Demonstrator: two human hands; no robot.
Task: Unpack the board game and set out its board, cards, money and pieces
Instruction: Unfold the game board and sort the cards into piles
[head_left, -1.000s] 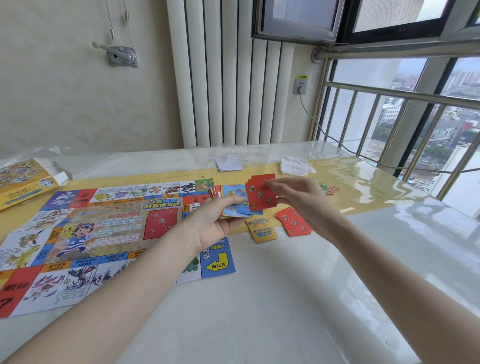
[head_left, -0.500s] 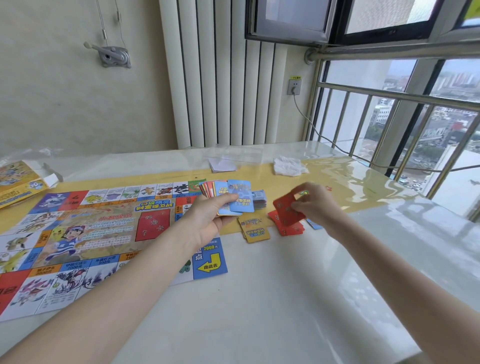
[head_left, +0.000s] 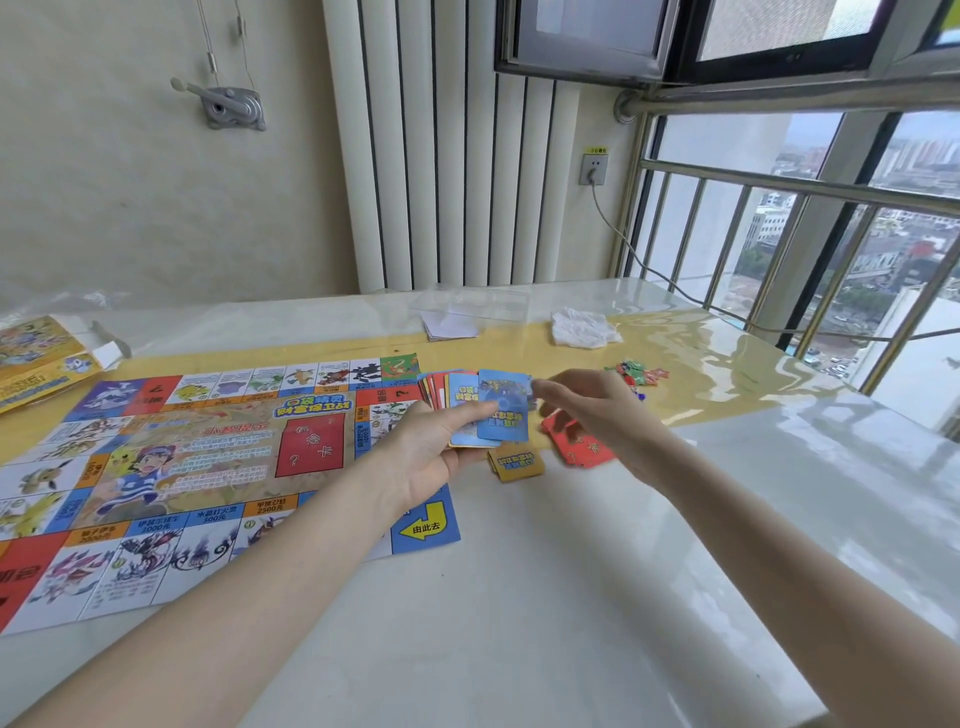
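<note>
The colourful game board lies flat on the left of the table. My left hand grips a fan of cards over the board's right edge. The front blue card sticks out of the fan, and my right hand pinches its right edge with the fingertips. A pile of red cards lies on the table under my right hand. A small pile of yellow cards sits just left of it. Small red and green game pieces lie behind my right hand.
The yellow game box lies open at the far left. A stack of white papers, a clear plastic bag and a crumpled white tissue sit at the back. A railing and window bound the table's right side.
My right hand set a red card on the red pile, then came back up to the fan and now takes hold of the front blue card. My left hand stayed in place.
</note>
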